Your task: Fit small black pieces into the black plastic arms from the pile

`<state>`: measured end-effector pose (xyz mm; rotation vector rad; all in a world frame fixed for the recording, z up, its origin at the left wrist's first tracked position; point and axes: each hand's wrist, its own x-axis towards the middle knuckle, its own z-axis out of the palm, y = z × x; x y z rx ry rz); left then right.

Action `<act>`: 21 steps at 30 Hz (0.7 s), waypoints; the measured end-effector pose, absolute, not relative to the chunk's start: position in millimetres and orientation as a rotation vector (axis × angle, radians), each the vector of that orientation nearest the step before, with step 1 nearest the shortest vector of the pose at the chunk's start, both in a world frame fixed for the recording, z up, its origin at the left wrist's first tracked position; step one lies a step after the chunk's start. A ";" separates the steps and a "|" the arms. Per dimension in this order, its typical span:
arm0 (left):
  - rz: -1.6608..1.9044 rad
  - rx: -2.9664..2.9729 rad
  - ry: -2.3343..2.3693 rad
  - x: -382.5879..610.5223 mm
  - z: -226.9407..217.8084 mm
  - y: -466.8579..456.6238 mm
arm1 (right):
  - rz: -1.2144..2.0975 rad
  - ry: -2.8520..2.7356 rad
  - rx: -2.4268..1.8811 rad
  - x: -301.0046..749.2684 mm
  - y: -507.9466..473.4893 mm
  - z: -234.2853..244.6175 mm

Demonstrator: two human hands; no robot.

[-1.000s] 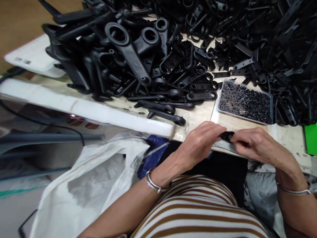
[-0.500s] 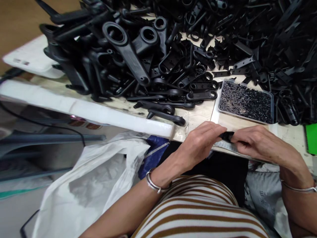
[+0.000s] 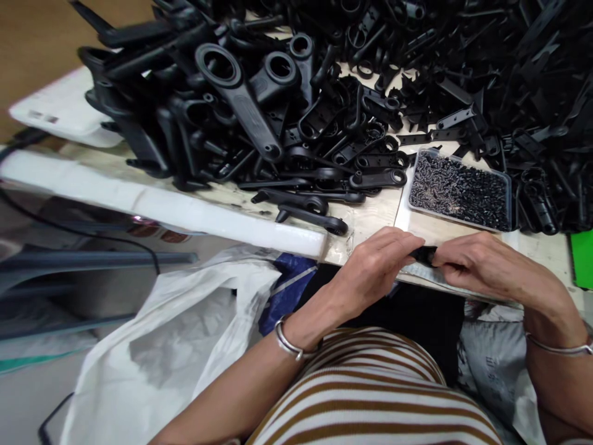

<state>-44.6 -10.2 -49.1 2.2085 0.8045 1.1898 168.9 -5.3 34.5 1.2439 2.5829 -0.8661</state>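
Between my two hands, at the table's front edge, is a small black plastic part, mostly covered by fingers. My left hand is closed on its left end, with the fingertips pressed together. Curled fingers of my right hand grip the right end. Just beyond the hands sits a clear plastic box filled with tiny dark pieces. Left of the box lie black plastic arms with ring ends, and one more arm rests near the front edge.
A large heap of black plastic parts covers the back of the table. White foam padding lines the front left edge. Below it hangs an open white bag. A green object stands at the far right.
My hands hold nearly the same pose on the black part. The view has shifted very slightly; nothing else has visibly moved.
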 end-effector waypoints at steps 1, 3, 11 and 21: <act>1.193 2.211 0.805 -44.4 -49.0 -10.1 | -0.869 2.583 1.240 168.7 -4.8 34.9; 1.202 2.220 0.802 -44.2 -48.6 -10.0 | -0.879 2.590 1.228 168.1 -3.6 36.0; 1.187 2.222 0.814 -44.9 -48.7 -10.2 | -0.849 2.633 1.313 172.4 -7.3 32.6; 1.194 2.227 0.811 -44.4 -48.9 -9.6 | -0.957 2.791 1.522 184.2 -24.4 15.5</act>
